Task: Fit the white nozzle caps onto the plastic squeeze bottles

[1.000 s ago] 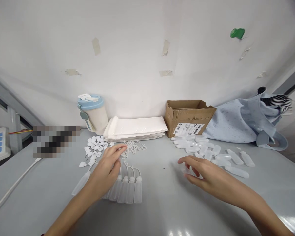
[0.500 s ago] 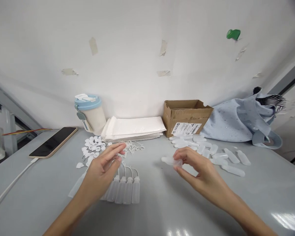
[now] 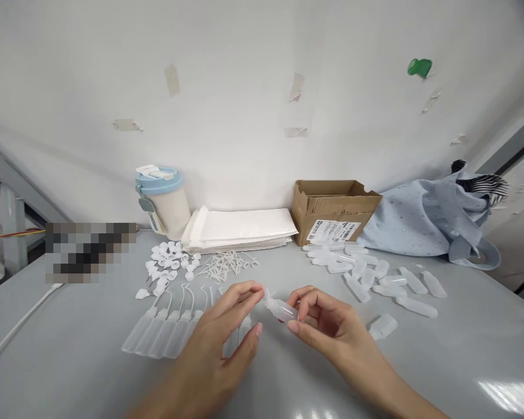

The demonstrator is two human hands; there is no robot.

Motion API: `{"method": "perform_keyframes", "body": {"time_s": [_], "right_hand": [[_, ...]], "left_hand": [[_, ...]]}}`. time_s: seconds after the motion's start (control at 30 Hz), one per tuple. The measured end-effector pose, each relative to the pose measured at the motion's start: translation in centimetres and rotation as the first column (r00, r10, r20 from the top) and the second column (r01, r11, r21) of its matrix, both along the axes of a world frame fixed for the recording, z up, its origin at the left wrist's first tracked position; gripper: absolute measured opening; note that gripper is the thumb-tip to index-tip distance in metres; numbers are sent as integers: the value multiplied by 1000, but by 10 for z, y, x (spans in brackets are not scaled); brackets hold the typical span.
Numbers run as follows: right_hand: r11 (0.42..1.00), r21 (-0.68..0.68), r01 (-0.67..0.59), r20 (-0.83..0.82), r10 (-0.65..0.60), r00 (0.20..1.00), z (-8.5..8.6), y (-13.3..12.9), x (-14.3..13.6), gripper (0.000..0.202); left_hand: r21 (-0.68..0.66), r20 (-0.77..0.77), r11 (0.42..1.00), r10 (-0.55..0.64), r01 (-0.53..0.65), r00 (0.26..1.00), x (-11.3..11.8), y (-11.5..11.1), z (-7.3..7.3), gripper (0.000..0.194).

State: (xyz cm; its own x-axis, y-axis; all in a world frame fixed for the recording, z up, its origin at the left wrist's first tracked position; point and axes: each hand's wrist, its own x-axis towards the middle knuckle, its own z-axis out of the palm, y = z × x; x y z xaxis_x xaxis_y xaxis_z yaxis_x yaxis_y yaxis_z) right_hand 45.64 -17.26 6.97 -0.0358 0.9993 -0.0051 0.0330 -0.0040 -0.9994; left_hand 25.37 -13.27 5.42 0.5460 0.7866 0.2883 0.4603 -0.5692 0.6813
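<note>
My right hand (image 3: 327, 323) grips a small translucent squeeze bottle (image 3: 283, 311) between thumb and fingers, its neck tilted up toward the left. Close by that neck is my left hand (image 3: 227, 331), with thumb and fingers apart and nothing visible between them. Partly hidden behind the left hand, a row of similar bottles (image 3: 157, 334) lies on the table, bent thin white tubes rising from their necks. White caps (image 3: 163, 265) are heaped beyond the row. Beside them lies a tangle of short white tubes (image 3: 227, 266).
Loose bottles (image 3: 393, 282) are scattered at the right, one bottle (image 3: 383, 327) lying nearer my right forearm. Along the wall stand a cup (image 3: 168, 203), white envelopes (image 3: 244, 227), a cardboard box (image 3: 332, 215) and a light-blue bag (image 3: 413, 215). A white cable (image 3: 21, 326) crosses the left side.
My right hand has brought the bottle left and nearer to me. My left hand has moved right and down toward it, its fingers spreading, uncovering more of the bottle row and tubes.
</note>
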Motion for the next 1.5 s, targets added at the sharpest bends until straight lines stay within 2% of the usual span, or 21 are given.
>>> {"method": "perform_keyframes", "body": {"time_s": [0.2, 0.5, 0.67, 0.8, 0.9, 1.0, 1.13, 1.27, 1.5], "right_hand": [[1000, -9, 18, 26, -17, 1000, 1, -1, 2, 20], [999, 14, 44, 33, -45, 998, 0, 1, 2, 20], [999, 13, 38, 57, -39, 998, 3, 0, 2, 20], [1000, -22, 8, -6, -8, 1000, 1, -2, 0, 20], [994, -96, -51, -117, 39, 992, -2, -3, -2, 20], [985, -137, -101, -183, 75, 980, -4, -4, -5, 37], [983, -123, -138, -196, 112, 974, -5, -5, -7, 44], [983, -95, -159, -205, 137, 969, -8, -6, -7, 43], [986, -100, -134, -211, 110, 971, -13, -6, -10, 42]], "left_hand": [[31, 57, 999, 20, -22, 998, 1, -4, 0, 42], [247, 38, 965, -98, 86, 994, -3, -3, 1, 49], [283, 55, 953, -130, 110, 990, -1, -4, 4, 48], [333, 92, 935, -162, 123, 982, 0, -6, 3, 47], [404, 28, 905, -162, 138, 986, 0, -8, 2, 46], [487, -88, 851, -177, 198, 980, 0, -9, 3, 46], [573, -152, 779, -203, 254, 967, 5, -9, 4, 46], [612, -143, 743, -235, 273, 961, 8, -8, 7, 42], [545, -87, 804, -227, 237, 970, 1, -11, 6, 46]]}}
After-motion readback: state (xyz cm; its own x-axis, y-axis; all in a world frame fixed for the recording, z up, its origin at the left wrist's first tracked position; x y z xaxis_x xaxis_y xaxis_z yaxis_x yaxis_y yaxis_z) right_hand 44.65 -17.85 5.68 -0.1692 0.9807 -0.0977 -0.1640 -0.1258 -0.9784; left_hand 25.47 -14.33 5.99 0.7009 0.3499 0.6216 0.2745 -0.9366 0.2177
